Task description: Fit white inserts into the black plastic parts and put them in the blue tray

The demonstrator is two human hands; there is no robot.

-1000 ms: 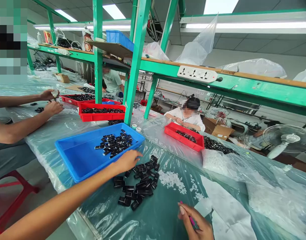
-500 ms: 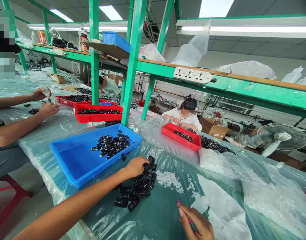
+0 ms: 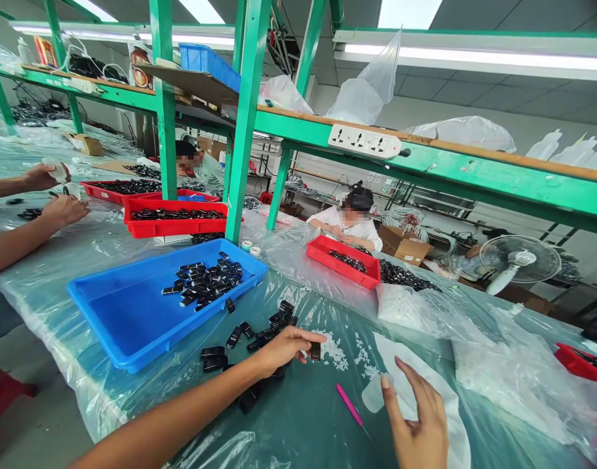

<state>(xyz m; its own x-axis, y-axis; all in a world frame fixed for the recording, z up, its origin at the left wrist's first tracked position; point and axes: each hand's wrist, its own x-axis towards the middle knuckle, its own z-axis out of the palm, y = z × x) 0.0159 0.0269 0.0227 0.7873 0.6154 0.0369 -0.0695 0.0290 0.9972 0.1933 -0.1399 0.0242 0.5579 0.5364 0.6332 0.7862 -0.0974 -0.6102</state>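
Observation:
My left hand (image 3: 288,348) pinches a small black plastic part (image 3: 316,350) between thumb and fingers, above the green table. Beneath and behind that hand lies a loose pile of similar black parts (image 3: 278,319). My right hand (image 3: 418,407) has its thumb and fingers spread, with nothing seen between them. Close to its thumb is a translucent rounded sheet (image 3: 373,395), at the edge of a larger white sheet (image 3: 449,410). A pink-handled tool (image 3: 349,404) with a thin shaft lies on the table between my hands. Small white bits (image 3: 333,352) are scattered beyond my left hand.
A blue tray (image 3: 127,312) with black parts stands at left, near red trays (image 3: 176,225). Another red tray (image 3: 344,260) sits farther back before a seated person. Plastic bags (image 3: 508,384) lie at right. A co-worker's hands (image 3: 64,208) are at far left. Green posts (image 3: 247,130) rise behind.
My left hand has moved right from the pile with a black part. My right hand has let go of the pink-handled tool, moved right and opened. The view has shifted right.

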